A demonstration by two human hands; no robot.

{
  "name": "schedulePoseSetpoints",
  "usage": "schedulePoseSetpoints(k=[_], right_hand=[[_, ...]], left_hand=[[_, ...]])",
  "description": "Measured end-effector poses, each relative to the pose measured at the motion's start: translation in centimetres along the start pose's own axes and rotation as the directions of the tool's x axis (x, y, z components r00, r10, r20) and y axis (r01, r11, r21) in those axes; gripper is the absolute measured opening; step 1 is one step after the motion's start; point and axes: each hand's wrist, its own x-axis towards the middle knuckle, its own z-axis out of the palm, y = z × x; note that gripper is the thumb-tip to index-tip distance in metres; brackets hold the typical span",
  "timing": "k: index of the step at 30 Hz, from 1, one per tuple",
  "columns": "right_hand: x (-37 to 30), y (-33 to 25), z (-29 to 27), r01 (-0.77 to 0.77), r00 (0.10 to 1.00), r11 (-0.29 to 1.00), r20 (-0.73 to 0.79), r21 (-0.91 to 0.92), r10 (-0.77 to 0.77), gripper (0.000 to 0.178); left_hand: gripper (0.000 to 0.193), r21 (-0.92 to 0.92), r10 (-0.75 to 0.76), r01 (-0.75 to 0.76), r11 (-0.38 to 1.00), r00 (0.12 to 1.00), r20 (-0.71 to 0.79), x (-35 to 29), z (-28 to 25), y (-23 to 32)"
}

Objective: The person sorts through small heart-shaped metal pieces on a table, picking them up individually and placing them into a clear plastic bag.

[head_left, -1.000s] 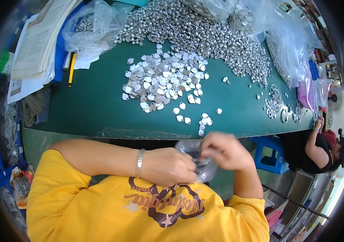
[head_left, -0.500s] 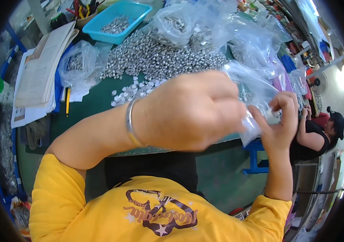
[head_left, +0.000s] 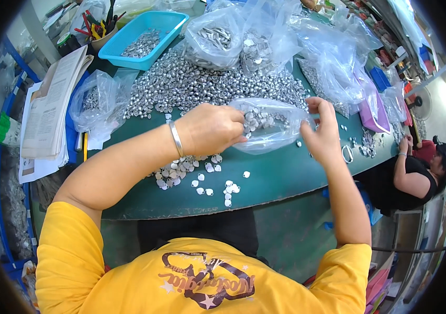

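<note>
A clear plastic bag (head_left: 285, 138) with silver heart-shaped metal pieces inside is stretched between my hands, low over the green table. My left hand (head_left: 210, 130), a silver bangle on its wrist, is closed on the bag's left end. At the other end, my right hand (head_left: 323, 128) has its thumb and curled fingers around the bag's edge. Loose flat heart-shaped pieces (head_left: 173, 172) lie scattered below my left hand. Beyond the bag spreads a large heap of small rounded silver metal parts (head_left: 165, 78).
A blue basin (head_left: 144, 62) with metal parts stands at the back left. Papers (head_left: 50, 104) and a parts bag (head_left: 93, 102) lie at the left. Filled plastic bags (head_left: 215, 42) sit on the heap. A purple tray (head_left: 374, 112) and another person (head_left: 416, 175) are at the right.
Both hands have come down from near the camera and moved apart, with the bag between them. The bag now hangs wider and lower over the table.
</note>
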Motion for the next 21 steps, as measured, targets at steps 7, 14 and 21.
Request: schedulePoseSetpoints(k=[7,14,21], right_hand=[[-0.4,-2.2,1.8,0.472,0.878,0.838,0.227,-0.273,-0.421,0.025],[-7.3,-4.4,3.0,0.197,0.862,0.94,0.408,0.28,-0.302,0.023],[-9.7,-4.0,5.8,0.063,0.922,0.965,0.356,0.253,-0.153,0.014]], left_hand=[[0.014,0.122,-0.02,0.041,0.992,0.986,-0.164,2.3,1.7,0.1],[0.016,-0.387,-0.278,0.216,0.897,0.954,-0.112,-3.9,2.5,5.9],[0.021,-0.392,-0.395,0.386,0.835,0.917,0.06,-5.9,5.9,8.1]])
